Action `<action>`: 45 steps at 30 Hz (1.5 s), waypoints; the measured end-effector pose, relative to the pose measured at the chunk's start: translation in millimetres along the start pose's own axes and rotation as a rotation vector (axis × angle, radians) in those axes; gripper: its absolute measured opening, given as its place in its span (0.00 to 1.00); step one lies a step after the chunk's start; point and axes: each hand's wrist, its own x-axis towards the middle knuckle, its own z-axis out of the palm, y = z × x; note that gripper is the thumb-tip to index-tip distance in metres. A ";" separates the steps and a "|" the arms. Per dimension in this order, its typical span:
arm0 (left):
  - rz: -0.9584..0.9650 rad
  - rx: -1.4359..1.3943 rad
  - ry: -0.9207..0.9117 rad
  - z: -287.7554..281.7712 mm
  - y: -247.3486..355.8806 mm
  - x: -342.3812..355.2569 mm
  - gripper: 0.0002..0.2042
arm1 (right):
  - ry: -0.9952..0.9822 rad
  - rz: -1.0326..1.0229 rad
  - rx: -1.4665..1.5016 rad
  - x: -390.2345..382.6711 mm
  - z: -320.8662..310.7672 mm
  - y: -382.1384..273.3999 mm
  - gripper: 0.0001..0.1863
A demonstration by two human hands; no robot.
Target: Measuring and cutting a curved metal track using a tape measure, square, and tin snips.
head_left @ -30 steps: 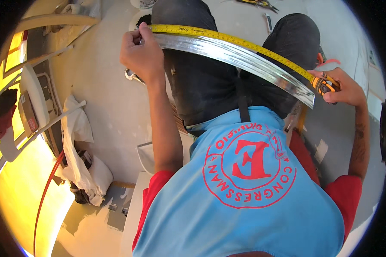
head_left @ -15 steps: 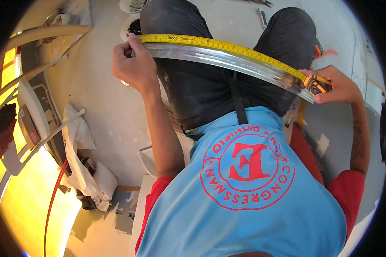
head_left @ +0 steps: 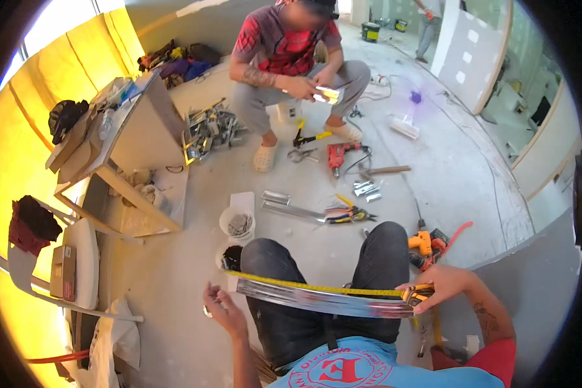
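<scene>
Across my thighs lies a shiny metal channel [head_left: 323,306], with the yellow blade of a tape measure [head_left: 418,295] stretched along its far edge. My right hand [head_left: 443,288] grips the tape measure's black and orange case at the channel's right end, its fingers also reaching that end. Off to the left, my left hand [head_left: 226,312] is apart from both the blade's free end and the channel. Its fingers are loosely bent and hold nothing. A ring shows on one finger.
Facing me, a person [head_left: 297,71] squats with a shiny metal piece in hand. Between us lie pliers [head_left: 349,212], a red drill [head_left: 343,157], a hammer [head_left: 388,170] and metal offcuts [head_left: 367,190]. White buckets [head_left: 237,223] stand by my left knee; an orange drill [head_left: 421,242] lies by my right.
My left hand has let go of the tape's free end and drawn away from it. The view has tilted up, bringing in the other person and the floor tools. My right hand keeps its grip.
</scene>
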 end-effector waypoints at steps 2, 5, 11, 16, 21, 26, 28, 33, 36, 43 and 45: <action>0.074 -0.091 0.059 -3.6 26.0 6.0 0.26 | 0.150 -0.181 -0.011 -5.6 2.4 -4.8 0.40; 0.342 -0.124 0.114 4.3 65.6 -3.1 0.30 | 0.286 -0.142 0.106 -11.4 5.1 -36.8 0.40; 0.935 0.324 -1.079 38.1 125.4 -57.0 0.48 | 0.717 -0.274 0.570 -7.5 48.0 -15.4 0.43; 1.213 0.309 -1.009 75.2 97.3 -21.9 0.23 | 1.235 -0.120 0.298 -58.3 50.8 -7.0 0.63; 0.987 0.153 -1.002 102.1 122.8 12.0 0.30 | 1.484 -0.058 0.249 -100.9 79.3 -6.8 0.58; 0.895 0.196 -1.017 110.7 114.1 20.0 0.33 | 1.496 0.121 0.348 -102.3 119.4 -14.3 0.59; 0.989 0.205 -0.923 107.1 124.5 17.2 0.39 | 1.479 0.176 0.301 -94.5 136.4 -8.0 0.61; 0.368 -0.562 -1.156 112.8 182.7 -44.0 0.33 | 1.141 0.009 0.744 -31.8 169.8 -35.5 0.64; -0.101 -0.879 -1.313 104.2 207.1 -66.4 0.22 | 0.884 0.042 0.545 -6.5 183.0 -45.8 0.65; 0.039 -0.855 -1.211 92.7 180.9 -91.1 0.15 | 0.811 0.161 0.619 3.7 199.2 -56.5 0.63; 0.046 -0.785 -1.301 87.1 189.0 -86.8 0.17 | 0.821 0.098 0.600 14.9 207.1 -43.9 0.58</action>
